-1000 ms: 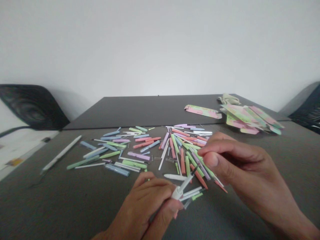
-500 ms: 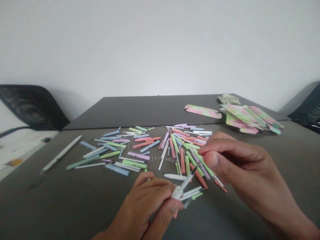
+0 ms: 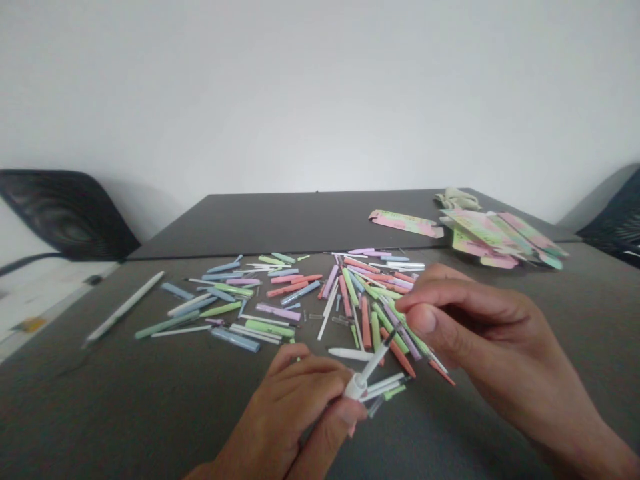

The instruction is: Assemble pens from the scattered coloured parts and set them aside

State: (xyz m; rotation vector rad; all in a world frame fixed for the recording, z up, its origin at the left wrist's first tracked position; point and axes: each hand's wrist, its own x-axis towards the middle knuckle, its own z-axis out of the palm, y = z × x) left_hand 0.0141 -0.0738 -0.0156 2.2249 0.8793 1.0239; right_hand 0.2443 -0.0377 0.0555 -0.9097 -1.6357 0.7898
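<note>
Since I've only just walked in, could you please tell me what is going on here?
A person's left hand holds a white pen piece with a slim rod sticking out. The right hand is pinched near the rod's dark tip; whether it holds anything is unclear. Coloured pen parts lie scattered on the dark table, with packaging behind.
</note>
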